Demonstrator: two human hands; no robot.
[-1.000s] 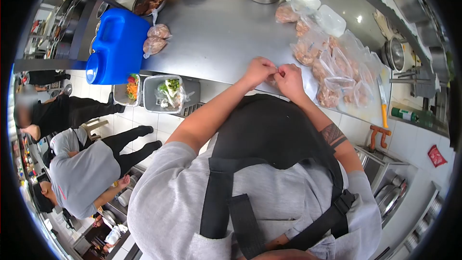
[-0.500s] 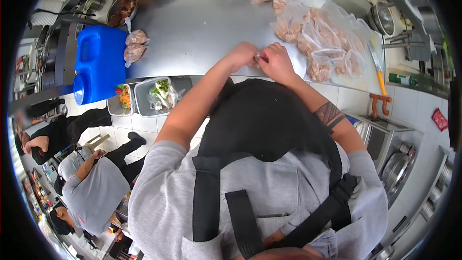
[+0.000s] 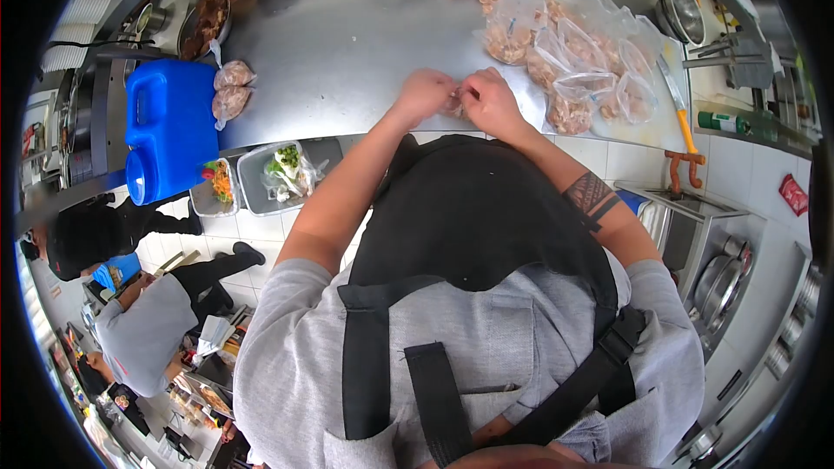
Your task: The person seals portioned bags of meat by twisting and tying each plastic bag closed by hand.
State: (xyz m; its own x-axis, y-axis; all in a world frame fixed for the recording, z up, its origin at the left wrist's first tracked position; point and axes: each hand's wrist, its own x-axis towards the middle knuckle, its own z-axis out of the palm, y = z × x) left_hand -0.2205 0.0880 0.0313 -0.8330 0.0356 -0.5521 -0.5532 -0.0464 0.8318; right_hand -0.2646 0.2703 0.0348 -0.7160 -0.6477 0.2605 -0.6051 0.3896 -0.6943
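My left hand (image 3: 424, 94) and my right hand (image 3: 488, 102) meet at the near edge of the steel table, fingers pinched together. Between them is the top of a small clear plastic bag (image 3: 453, 109) with pinkish contents, mostly hidden by my hands. To the right lie several open plastic bags of raw meat pieces (image 3: 510, 39), crowded on a white board. Two knotted bags of meat (image 3: 232, 89) rest at the left, beside a blue jerrycan (image 3: 171, 130).
Below the table edge at left are bins of vegetable scraps (image 3: 282, 174). A knife with an orange handle (image 3: 685, 130) lies at the right on the white board (image 3: 665, 132). Metal bowls stand along the back. Two co-workers (image 3: 148, 330) are at the lower left.
My view has shifted slightly, so the table contents appear further left. My hands remain together at the bag. At lower left, the co-workers have changed position, and a blue item now shows between them.
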